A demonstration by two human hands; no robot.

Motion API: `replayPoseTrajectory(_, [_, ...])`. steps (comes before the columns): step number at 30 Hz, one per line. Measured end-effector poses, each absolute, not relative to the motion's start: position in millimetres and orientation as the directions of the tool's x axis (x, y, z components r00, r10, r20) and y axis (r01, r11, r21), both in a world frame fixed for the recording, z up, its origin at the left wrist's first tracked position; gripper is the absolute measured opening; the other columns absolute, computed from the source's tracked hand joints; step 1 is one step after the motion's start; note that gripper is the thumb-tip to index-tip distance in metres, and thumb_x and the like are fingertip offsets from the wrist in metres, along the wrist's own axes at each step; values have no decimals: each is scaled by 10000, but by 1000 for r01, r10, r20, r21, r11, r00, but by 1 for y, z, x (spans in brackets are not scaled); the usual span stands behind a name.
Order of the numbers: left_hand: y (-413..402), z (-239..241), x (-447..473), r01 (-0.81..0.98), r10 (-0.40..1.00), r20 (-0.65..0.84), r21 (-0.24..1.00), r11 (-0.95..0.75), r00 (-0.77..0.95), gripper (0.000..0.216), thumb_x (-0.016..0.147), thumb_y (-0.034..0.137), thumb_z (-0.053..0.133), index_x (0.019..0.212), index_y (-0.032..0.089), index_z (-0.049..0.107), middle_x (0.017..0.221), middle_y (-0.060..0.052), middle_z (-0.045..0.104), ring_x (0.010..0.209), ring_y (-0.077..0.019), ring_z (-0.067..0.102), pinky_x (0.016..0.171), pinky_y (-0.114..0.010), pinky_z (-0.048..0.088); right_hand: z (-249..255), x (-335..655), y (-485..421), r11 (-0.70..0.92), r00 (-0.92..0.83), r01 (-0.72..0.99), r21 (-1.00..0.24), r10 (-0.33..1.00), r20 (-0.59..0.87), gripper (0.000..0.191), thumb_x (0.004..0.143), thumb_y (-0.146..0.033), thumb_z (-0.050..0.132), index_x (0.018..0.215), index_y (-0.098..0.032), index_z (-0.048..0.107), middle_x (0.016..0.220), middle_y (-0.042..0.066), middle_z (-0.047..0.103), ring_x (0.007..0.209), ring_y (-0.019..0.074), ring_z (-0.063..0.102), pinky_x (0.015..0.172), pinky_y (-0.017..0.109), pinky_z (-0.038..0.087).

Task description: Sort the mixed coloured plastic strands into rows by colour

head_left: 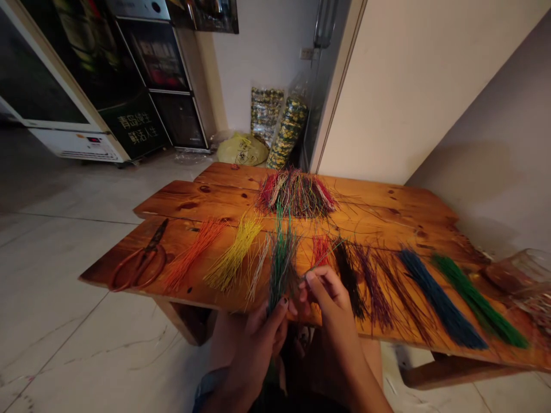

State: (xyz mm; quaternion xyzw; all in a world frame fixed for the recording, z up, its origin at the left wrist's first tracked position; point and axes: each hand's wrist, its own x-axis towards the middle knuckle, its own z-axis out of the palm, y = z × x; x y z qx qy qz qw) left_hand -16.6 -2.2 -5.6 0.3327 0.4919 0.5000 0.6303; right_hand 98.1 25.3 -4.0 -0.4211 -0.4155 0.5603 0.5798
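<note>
Two hands: the left hand [253, 344] and the right hand [331, 307], both at the near edge of the table.
Left hand: closed, gripping one green bunch [282, 267] of thin mixed strands that sticks up from the fingers.
Right hand: almost closed, with the fingertips [310, 276] pinched together just beside the green bunch. If they hold a strand, it is too thin to tell.
Table: one wooden plank table [379, 201], with the hands at its near side.
Big pile: one messy pile of many colors [295, 195] on the far side of the table.
Flat bunches: nine lie in a row, an orange bunch [193, 255], a yellow bunch [235, 252], a pale bunch [258, 269], a red bunch [321, 251], a black bunch [348, 275], a purple bunch [374, 287], a dark red bunch [402, 292], a blue bunch [441, 298] and a bright green bunch [477, 301].
Scissors: one pair [140, 261] at the left end of the table.
Glass jar: one [523, 272] at the right end of the table.
Bags: two clear bags [278, 123] and one yellow bag [242, 150] on the floor by the wall.
</note>
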Motion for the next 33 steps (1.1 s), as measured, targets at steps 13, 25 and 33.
replayPoseTrajectory(13, [-5, -3, -17, -267, 946, -324, 914, 306, -25, 363, 684, 502, 605, 666, 150, 518, 400, 108, 281, 358, -34, 220, 358, -166, 150, 5, 125, 32, 279, 390, -342, -898, 911, 135, 79, 783, -252, 623, 749, -189, 591, 654, -21, 570, 484, 74, 472, 432, 180, 358])
replayPoseTrajectory(25, [-3, -2, -28, 356, 994, -14, 933, 53, -111, 259, 844, 353, 445, 814, 167, 623, 646, -36, 609, 689, -192, 588, 673, -304, 465, 30, 124, 38, -1, 121, -629, -777, 988, -100, 83, 752, -214, 596, 793, -197, 525, 591, -67, 330, 439, 51, 224, 361, 132, 206])
replayPoseTrajectory(33, [-1, -12, -34, 812, 975, 205, 553, -185, 83, 377, 896, 264, 316, 1184, 132, 522, 1089, -144, 645, 1061, -283, 562, 932, -468, 396, 50, 105, 46, 265, 253, -156, -952, 942, 221, 169, 781, -358, 626, 869, -217, 599, 567, -69, 287, 460, 63, 231, 394, 185, 188])
